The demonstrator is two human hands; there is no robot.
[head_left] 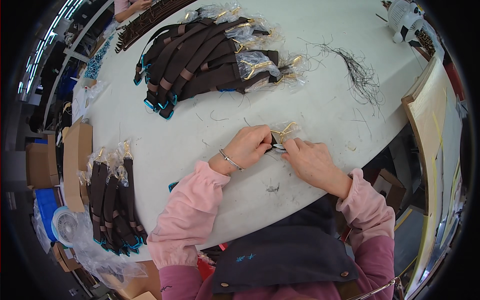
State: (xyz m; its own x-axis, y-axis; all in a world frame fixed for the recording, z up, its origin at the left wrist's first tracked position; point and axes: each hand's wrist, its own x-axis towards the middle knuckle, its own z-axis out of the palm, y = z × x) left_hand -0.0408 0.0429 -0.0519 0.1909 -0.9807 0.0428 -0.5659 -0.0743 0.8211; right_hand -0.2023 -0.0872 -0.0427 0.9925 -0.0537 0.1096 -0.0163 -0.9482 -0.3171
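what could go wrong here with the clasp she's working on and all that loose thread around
1. The gold clasp in its thin clear wrap is pinched between the left hand and right hand; the film could tear or the clasp slip.
2. The tangle of loose dark threads nearby could snag on it.
3. The small stack of straps lies near the table edge and might slide off.

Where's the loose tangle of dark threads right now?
In the head view, the thread tangle lies upper right on the white table, between the strap pile and wooden board.
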